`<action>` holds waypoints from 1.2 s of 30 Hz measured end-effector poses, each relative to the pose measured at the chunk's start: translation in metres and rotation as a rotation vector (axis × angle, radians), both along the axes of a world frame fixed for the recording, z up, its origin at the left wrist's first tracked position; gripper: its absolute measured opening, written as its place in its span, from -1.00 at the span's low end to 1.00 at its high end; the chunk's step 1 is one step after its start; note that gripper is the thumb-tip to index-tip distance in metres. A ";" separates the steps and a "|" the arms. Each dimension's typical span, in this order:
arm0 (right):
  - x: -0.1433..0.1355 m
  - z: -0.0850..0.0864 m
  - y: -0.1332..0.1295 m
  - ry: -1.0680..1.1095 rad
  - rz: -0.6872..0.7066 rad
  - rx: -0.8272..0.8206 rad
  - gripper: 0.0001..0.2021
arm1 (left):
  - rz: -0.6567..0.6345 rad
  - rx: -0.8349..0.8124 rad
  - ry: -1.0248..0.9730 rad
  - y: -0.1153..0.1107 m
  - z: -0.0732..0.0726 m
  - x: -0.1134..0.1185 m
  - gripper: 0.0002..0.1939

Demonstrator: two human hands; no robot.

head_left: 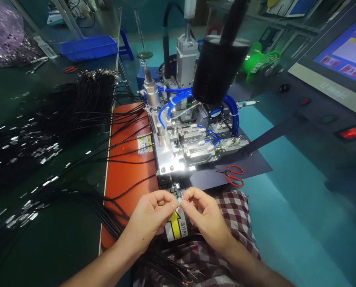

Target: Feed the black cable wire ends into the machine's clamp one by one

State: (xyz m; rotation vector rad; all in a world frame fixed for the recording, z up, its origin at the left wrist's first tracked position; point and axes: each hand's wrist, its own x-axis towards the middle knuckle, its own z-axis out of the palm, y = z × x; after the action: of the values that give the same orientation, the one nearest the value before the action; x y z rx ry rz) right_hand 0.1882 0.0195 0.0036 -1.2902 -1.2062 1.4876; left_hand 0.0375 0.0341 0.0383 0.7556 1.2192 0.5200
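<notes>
My left hand (154,213) and my right hand (203,213) meet fingertip to fingertip at the front edge of the machine (178,155). Each pinches thumb against index finger on fine, thin wires (179,202), which are too small to make out clearly. Just below the fingertips is a white label with a yellow arrow (175,228). Black cables (115,223) run past my left wrist, and a bundle with stripped, coloured wire ends (191,275) lies over the checked cloth (234,211) on my lap.
Red-handled scissors (233,175) lie on the machine's dark base plate. An orange board (130,167) borders the machine on the left, crossed by black cables. A black cylinder (220,67) hangs over the machine. A control screen (345,59) stands at right, a blue tray (89,48) at back left.
</notes>
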 end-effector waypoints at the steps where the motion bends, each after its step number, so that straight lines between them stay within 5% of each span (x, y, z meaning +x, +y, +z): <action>1: 0.001 0.000 0.001 0.040 0.016 -0.039 -0.88 | -0.004 0.003 0.007 0.000 0.000 0.000 -0.77; 18: 0.020 0.024 0.028 -0.283 0.304 0.253 -0.94 | -0.119 0.177 0.138 -0.002 -0.002 0.000 -0.78; 24: 0.019 0.015 0.012 -0.405 0.160 0.600 -0.92 | -0.072 0.134 0.124 -0.001 -0.002 0.001 -0.77; 36: 0.009 -0.004 -0.003 -0.413 -0.051 0.700 -0.92 | -0.036 0.172 0.096 -0.002 -0.001 0.002 -0.85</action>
State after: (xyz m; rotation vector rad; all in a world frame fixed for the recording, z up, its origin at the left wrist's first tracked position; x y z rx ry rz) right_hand 0.1973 0.0166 -0.0004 -1.1344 -1.7396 0.6528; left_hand 0.0391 0.0321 0.0376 0.9559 1.2583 0.5693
